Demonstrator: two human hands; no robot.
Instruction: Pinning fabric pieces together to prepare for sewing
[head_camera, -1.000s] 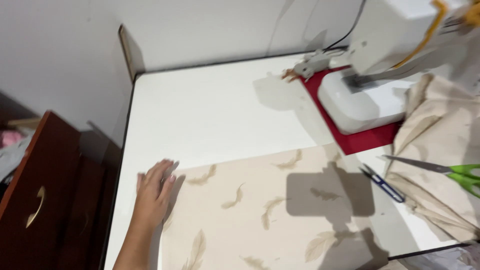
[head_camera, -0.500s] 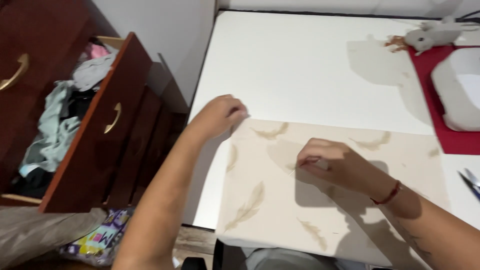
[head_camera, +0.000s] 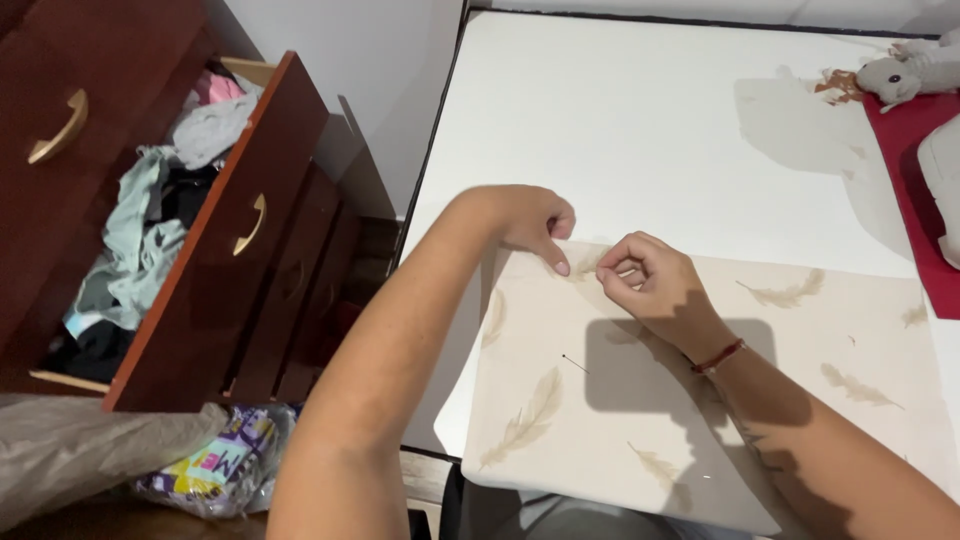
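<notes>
We look down over our own two bare forearms, which reach away from us across a white table (head_camera: 640, 130). Beneath both arms lies a cream fabric (head_camera: 640, 400) printed with pale feather shapes, spread flat, its near edge hanging a little over the table's front edge. A thin pin or needle (head_camera: 575, 364) rests on the fabric between the two forearms, nearer to us than either hand. Our left hand (head_camera: 525, 220) is curled, with its fingers tucked under and one fingertip pressing down on the far edge of the fabric. Just to the right of it, almost touching, our right hand (head_camera: 650, 275) is also curled closed, thumb and forefinger pinched together at that same far edge; whether they pinch the fabric itself or something small we cannot tell. A thin red bracelet (head_camera: 718, 355) circles the right wrist. To the left of the left arm, off the table, stands a dark wooden chest with an open drawer (head_camera: 215, 235) full of jumbled clothes (head_camera: 130, 240), and below it, near our left elbow, a crumpled plastic bag (head_camera: 215, 465). Far beyond the right hand, at the table's far right corner, a small grey toy animal (head_camera: 905, 70) lies beside a red mat (head_camera: 915, 180), with the edge of a white machine (head_camera: 940, 180) on it.
</notes>
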